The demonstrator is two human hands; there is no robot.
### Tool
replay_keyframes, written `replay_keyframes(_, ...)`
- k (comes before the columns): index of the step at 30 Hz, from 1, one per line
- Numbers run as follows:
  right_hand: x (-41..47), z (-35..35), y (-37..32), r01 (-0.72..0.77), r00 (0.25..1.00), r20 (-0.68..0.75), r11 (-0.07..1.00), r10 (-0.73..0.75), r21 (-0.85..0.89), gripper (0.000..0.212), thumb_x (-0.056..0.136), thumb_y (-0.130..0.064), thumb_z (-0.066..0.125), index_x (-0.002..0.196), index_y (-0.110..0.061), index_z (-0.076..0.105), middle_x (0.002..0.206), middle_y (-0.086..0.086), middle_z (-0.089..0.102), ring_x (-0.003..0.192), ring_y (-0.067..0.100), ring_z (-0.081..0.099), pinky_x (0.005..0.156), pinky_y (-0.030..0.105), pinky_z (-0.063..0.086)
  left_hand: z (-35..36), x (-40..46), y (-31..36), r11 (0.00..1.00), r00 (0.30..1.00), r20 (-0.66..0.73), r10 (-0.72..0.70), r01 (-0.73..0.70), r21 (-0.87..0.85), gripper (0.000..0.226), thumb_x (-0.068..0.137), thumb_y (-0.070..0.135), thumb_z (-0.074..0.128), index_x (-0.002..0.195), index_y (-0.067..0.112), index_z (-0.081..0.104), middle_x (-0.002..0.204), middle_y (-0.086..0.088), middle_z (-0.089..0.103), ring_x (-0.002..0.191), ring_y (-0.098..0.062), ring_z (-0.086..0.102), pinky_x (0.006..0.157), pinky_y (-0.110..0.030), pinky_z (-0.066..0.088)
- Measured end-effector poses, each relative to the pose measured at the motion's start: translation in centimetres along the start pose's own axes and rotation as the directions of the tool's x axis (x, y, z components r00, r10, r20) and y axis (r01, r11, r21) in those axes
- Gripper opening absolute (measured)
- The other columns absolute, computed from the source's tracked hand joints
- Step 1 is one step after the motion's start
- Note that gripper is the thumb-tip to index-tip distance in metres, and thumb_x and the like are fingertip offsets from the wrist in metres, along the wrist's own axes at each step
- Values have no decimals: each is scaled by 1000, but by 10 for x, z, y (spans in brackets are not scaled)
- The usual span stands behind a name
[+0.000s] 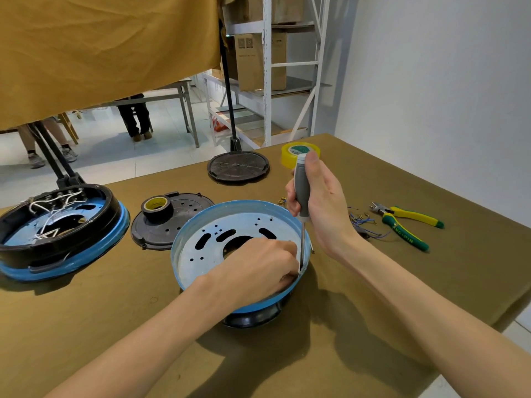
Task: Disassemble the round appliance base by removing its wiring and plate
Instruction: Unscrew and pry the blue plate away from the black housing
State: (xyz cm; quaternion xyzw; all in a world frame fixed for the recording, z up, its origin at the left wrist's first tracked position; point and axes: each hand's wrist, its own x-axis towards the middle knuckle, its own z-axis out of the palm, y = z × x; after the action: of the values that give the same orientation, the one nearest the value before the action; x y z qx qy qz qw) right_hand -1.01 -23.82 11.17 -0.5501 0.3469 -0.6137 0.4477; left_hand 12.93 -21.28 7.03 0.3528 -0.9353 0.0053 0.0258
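A round blue-rimmed appliance base (201, 222) sits tilted in front of me, its pale perforated metal plate (244, 225) facing up. My left hand (258, 265) lies inside the base at its near right rim, fingers curled against the edge. My right hand (319, 202) grips a grey-handled screwdriver (302, 191) held upright, its tip down at the rim beside my left fingers. A second round base (57, 234) with white wiring inside stands at the left.
A black cover plate (186, 222) carries a roll of black tape (157, 208). Another black cover (238, 167) and a yellow tape roll (288, 155) lie further back. Yellow-green pliers (408, 225) and loose blue wires (365, 222) lie at the right. Table edge runs right.
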Motion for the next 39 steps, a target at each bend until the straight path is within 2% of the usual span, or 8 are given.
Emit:
replay_keyframes(4, 0, -2, 2, 23, 1000, -14, 1000, -23, 2, 50, 94, -57, 42, 95, -8, 51, 66, 3, 57, 52, 15, 49, 51, 29, 44, 2, 0, 0, 1000, 999, -23, 25, -24, 13, 20, 102, 23, 54, 106, 17, 73, 104, 1, 60, 87, -23, 60, 76, -43, 54)
replay_keyframes(11, 0, -5, 9, 163, 984, -55, 983, -167, -80, 39, 106, -47, 35, 88, -15, 47, 61, 2, 52, 47, 16, 45, 44, 26, 40, 6, 0, -3, 997, 998, -55, 3, -7, -70, 11, 100, 28, 60, 103, 21, 67, 101, 6, 57, 82, -18, 60, 73, -41, 56)
replay_keyframes(19, -3, 5, 11, 250, 968, 21, 965, -249, -85, 46, 98, -60, 39, 87, -16, 47, 60, 1, 50, 47, 14, 45, 44, 23, 40, -3, 12, -25, 884, 970, 228, -80, 175, -433, 7, 96, 35, 70, 99, 29, 69, 93, 6, 60, 80, -8, 56, 73, -27, 49)
replay_keyframes(22, -2, 1, 11, 242, 970, 5, 967, -243, -76, 45, 97, -62, 39, 87, -19, 48, 60, 0, 51, 47, 14, 46, 43, 22, 41, -2, 18, -23, 906, 966, 251, -70, 167, -390, 13, 99, 35, 66, 105, 25, 71, 97, 10, 59, 86, -5, 56, 76, -23, 48)
replay_keyframes(27, -1, -3, 9, 224, 975, 2, 973, -224, -60, 50, 95, -64, 40, 89, -15, 48, 60, 0, 53, 48, 15, 48, 43, 22, 43, 3, 17, -18, 982, 964, 245, -102, 137, -130, 26, 104, 42, 52, 115, 21, 62, 104, 4, 51, 91, -14, 48, 81, -32, 42)
replay_keyframes(31, -4, -3, 10, 238, 971, 18, 969, -238, -59, 49, 97, -59, 39, 91, -11, 47, 61, -1, 54, 48, 13, 49, 44, 22, 43, 11, 12, -11, 994, 987, 123, -100, 103, -22, 27, 106, 42, 47, 110, 17, 58, 98, 3, 49, 85, -15, 49, 76, -32, 41)
replay_keyframes(36, -4, -2, 8, 233, 972, -1, 968, -234, -93, 43, 99, -53, 36, 91, -13, 48, 62, 3, 54, 49, 15, 49, 44, 24, 43, 12, 7, -16, 950, 983, 141, -116, 151, -273, 18, 103, 39, 57, 113, 27, 65, 100, 17, 49, 89, -5, 55, 82, -26, 52)
replay_keyframes(39, -4, -2, 8, 229, 973, 0, 968, -230, -100, 45, 100, -52, 36, 91, -9, 48, 62, 2, 54, 49, 15, 49, 44, 24, 43, 10, 6, -18, 950, 990, 84, -115, 135, -282, 16, 99, 40, 63, 109, 29, 68, 101, 17, 54, 87, -5, 58, 80, -27, 55)
